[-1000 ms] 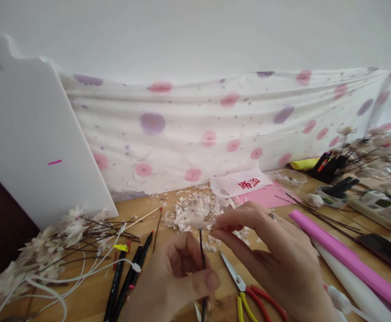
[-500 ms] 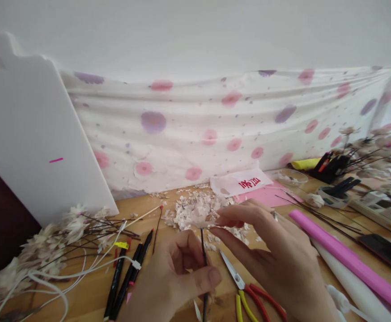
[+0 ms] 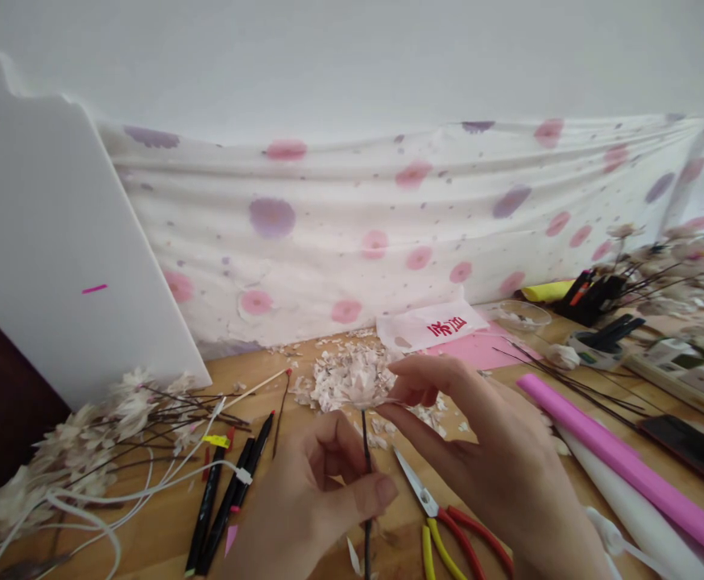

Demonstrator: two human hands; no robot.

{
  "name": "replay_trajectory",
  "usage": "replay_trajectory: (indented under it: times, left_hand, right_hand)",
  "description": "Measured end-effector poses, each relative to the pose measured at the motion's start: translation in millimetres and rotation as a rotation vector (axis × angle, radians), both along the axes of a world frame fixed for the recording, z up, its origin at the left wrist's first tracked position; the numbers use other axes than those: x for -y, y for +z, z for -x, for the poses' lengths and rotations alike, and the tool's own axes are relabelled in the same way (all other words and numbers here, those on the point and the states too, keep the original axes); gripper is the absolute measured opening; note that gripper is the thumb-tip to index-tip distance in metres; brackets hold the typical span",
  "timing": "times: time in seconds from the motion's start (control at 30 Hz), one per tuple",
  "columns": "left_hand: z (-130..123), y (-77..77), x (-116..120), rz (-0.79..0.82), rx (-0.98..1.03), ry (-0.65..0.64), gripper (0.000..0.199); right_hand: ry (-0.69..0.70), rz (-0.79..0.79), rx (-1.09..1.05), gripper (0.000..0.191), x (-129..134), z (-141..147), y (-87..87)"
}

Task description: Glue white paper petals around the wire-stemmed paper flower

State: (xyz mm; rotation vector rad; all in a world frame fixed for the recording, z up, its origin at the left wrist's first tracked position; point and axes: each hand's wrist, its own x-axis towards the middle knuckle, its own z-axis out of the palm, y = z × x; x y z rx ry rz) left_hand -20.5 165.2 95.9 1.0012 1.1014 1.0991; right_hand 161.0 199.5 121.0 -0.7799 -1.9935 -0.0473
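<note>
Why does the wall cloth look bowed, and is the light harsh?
Head view: wide-angle distortion bends the polka-dot cloth near the edges; soft, even light leaves no hard shadows around the left hand; the wire-stemmed paper blossom looks slightly soft.

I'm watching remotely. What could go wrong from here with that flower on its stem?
The right hand pinches a thin paper blossom; too firm a pinch could crease or tear it. The left hand grips a dark wire stem, which might bend under pressure. The scissors lie just below the hands, blades pointing toward them, so a slip could possibly catch a finger or the paper.
</note>
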Motion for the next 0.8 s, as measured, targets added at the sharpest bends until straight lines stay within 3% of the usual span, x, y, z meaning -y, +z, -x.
replay_trajectory:
  times: [0.8]
  left_hand:
    - [1.8,-3.4,2.8,-0.034,-0.018,-0.067,0.038]
  right_hand:
    - [0.04,0.046,-0.044,0.033,-4.4,-5.5,0.2]
